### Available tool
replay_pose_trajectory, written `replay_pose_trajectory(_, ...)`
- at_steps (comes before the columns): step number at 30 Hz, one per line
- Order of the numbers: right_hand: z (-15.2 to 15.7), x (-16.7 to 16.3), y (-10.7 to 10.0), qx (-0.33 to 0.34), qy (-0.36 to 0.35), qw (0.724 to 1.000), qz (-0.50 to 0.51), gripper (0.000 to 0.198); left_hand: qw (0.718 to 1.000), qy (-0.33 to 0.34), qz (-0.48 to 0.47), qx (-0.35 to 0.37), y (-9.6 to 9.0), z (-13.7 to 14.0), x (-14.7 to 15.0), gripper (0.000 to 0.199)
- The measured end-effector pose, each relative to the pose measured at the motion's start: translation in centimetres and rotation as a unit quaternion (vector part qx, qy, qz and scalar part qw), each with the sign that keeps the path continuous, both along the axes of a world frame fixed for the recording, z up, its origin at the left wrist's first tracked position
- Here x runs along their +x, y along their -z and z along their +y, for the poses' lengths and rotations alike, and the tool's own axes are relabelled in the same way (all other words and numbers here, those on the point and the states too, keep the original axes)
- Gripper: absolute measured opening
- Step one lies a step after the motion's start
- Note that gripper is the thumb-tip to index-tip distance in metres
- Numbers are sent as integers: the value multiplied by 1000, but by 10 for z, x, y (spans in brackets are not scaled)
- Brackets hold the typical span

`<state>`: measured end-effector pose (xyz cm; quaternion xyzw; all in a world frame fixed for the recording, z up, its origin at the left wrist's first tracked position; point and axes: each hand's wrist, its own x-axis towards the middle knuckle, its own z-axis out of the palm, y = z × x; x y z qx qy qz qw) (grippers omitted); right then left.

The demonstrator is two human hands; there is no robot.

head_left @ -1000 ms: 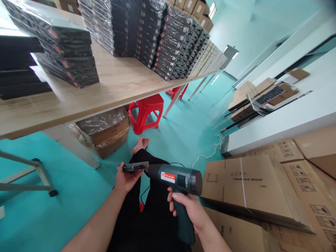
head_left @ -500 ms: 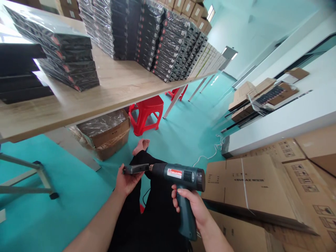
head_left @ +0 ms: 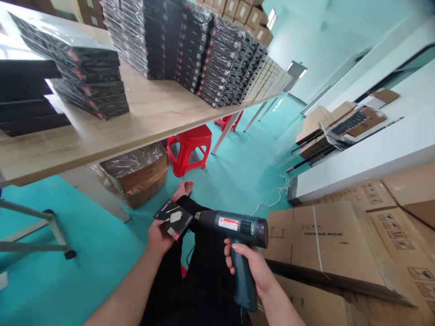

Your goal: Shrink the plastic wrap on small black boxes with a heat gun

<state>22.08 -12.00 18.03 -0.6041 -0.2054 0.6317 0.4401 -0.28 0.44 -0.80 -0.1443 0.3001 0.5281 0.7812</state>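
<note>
My left hand (head_left: 159, 238) grips a small black box (head_left: 174, 218) by its near left edge, over my lap. The box's broad face is turned up, with a white charger picture and a red patch at one corner. In my right hand (head_left: 249, 262) is a dark green heat gun (head_left: 238, 224), fingers wrapped round its handle. Its metal nozzle points left and ends right by the right edge of the box; whether they touch I cannot tell.
A wooden table (head_left: 149, 113) carries a low stack of wrapped black boxes (head_left: 98, 81) and taller stacks (head_left: 224, 59). Below it are an open carton (head_left: 142, 176) with plastic film and a red stool (head_left: 193, 145). Large cartons (head_left: 319, 240) stand at my right.
My left hand has turned the black box from edge-on to its printed face upward. The heat gun has shifted very slightly to the right.
</note>
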Motion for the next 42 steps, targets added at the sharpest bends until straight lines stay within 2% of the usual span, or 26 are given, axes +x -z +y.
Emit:
replay_pose_trajectory(4, -14, 12, -6, -19, -6, 1000, 23, 30, 999, 7, 32, -22, 4, 3, 4, 54)
replay_pose_trajectory(9, -24, 14, -13, -25, -21, 999, 22, 28, 998, 36, 57, -16, 3, 4, 7, 44)
replay_pose_trajectory(14, -29, 18, -17, -36, -41, 998, 3, 28, 997, 31, 65, -19, 0, 3, 6, 38)
replay_pose_trajectory(19, -32, 18, -16, -48, -69, 996, -11, 29, 998, 33, 62, -11, 3, 4, 6, 28)
replay_pose_trajectory(23, -32, 15, -12, -34, -49, 998, -16, 28, 997, 52, 63, -13, 3, 2, 5, 24)
replay_pose_trajectory(27, -37, 10, -12, -49, -78, 996, -1, 28, 993, 83, 78, -36, 0, 1, 6, 22)
replay_pose_trajectory(30, -38, 5, -13, -30, -81, 996, 4, 28, 991, 105, 72, -47, 0, 1, 10, 19)
replay_pose_trajectory(34, -33, 5, -12, -18, -55, 998, -3, 27, 990, 121, 67, -33, 6, -1, 15, 20)
replay_pose_trajectory(42, -25, 6, -15, -3, -47, 999, 10, 27, 981, 145, 130, 18, 14, -5, 22, 8)
